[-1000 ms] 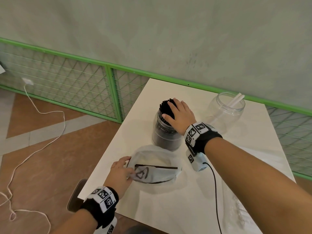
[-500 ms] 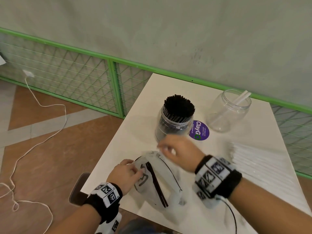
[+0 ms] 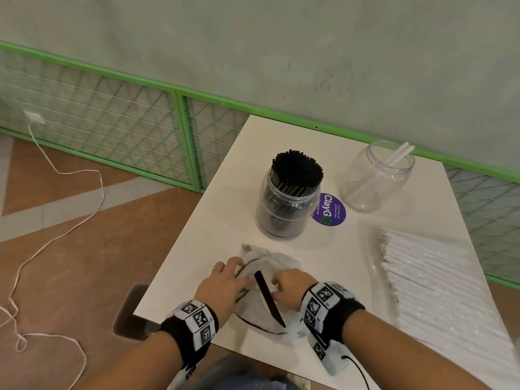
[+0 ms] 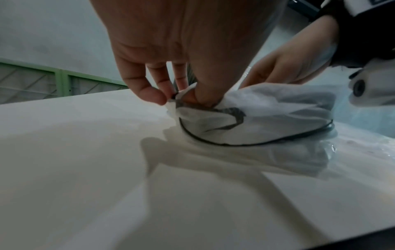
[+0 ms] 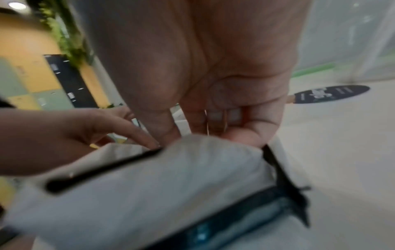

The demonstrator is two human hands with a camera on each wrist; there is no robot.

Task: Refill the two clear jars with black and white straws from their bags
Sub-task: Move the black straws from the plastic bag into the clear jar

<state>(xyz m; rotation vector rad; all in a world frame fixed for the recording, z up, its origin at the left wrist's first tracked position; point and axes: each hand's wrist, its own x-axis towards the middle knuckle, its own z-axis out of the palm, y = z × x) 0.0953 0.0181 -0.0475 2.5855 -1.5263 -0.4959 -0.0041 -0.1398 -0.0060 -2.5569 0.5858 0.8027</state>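
On the white worktop (image 3: 213,220), the left hand (image 3: 222,288) pinches the edge of a crumpled white plastic bag with black lines (image 3: 261,311), and the right hand (image 3: 289,291) pinches its other side. Behind the bag stands a clear jar full of black straws (image 3: 287,201). To the right of that jar stand a clear jar holding two white straws (image 3: 377,175) and, nearer, a clear bag of white straws (image 3: 439,294).

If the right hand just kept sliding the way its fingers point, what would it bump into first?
The right hand points left across the crumpled bag it holds, so it would probably meet the left hand first, gripping the bag's other side. Depth is hard to judge, though they look almost touching.
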